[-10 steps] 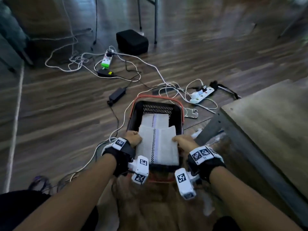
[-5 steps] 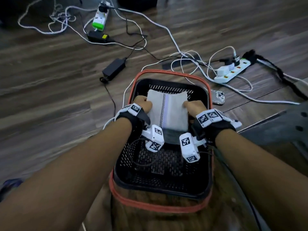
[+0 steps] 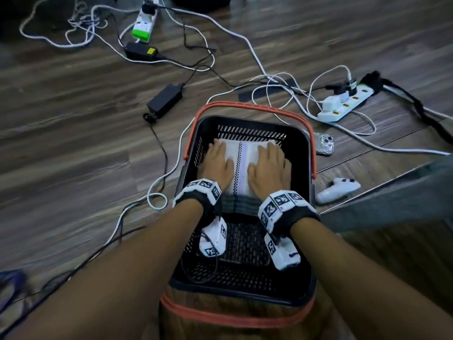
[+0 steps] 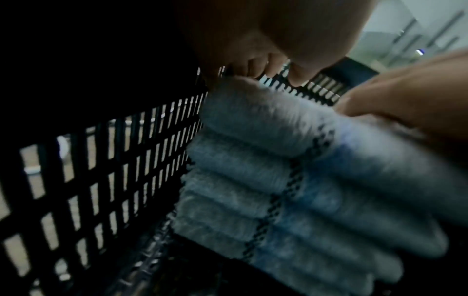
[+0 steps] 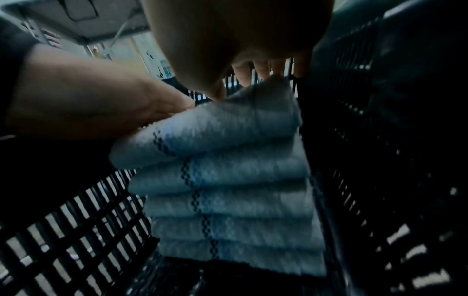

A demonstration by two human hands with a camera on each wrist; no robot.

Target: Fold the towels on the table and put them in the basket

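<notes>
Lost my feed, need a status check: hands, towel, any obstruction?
Left hand and right hand flat, pressing top towel. Folded stack sits in basket, far end. Nothing in the way.

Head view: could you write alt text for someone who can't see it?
Both hands, left hand and right hand, press flat on a stack of folded white towels inside a black basket on a wooden floor strewn with cables.

We see our fingers flat on the towel stack in the basket, its far wall just beyond them.
</notes>
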